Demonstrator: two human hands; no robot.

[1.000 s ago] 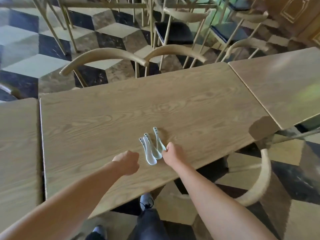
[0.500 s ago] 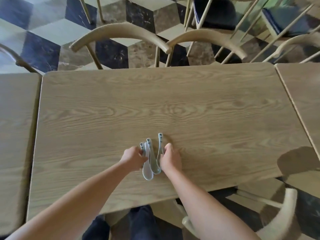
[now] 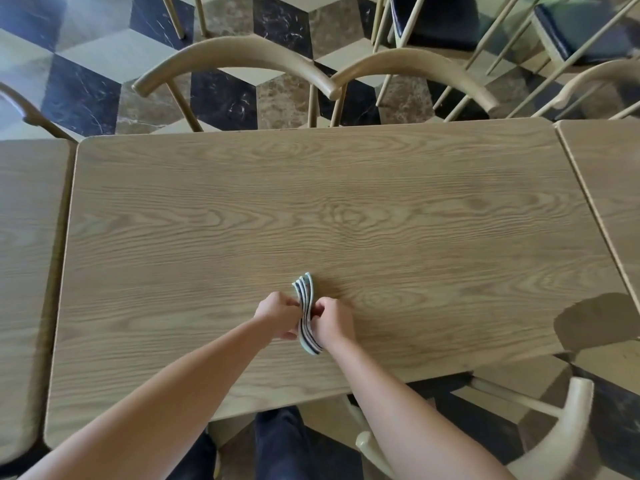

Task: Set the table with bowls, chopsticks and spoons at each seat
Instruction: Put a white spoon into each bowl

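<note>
A small stack of pale green-white ceramic spoons (image 3: 307,313) stands on edge near the front middle of the wooden table (image 3: 346,220), handles pointing away from me. My left hand (image 3: 278,315) pinches the stack from the left, and my right hand (image 3: 334,322) pinches it from the right. The spoons are pressed together between both hands. No bowls or chopsticks are in view.
Two curved-back wooden chairs (image 3: 239,60) (image 3: 412,72) stand at the table's far side, another chair (image 3: 554,434) at the near right. Neighbouring tables adjoin on the left (image 3: 27,254) and right (image 3: 609,188). The floor is patterned tile.
The spoons lay spread flat on the table; both hands have closed in and gathered them into a tight stack on edge. My view has shifted lower and more square over the table.
</note>
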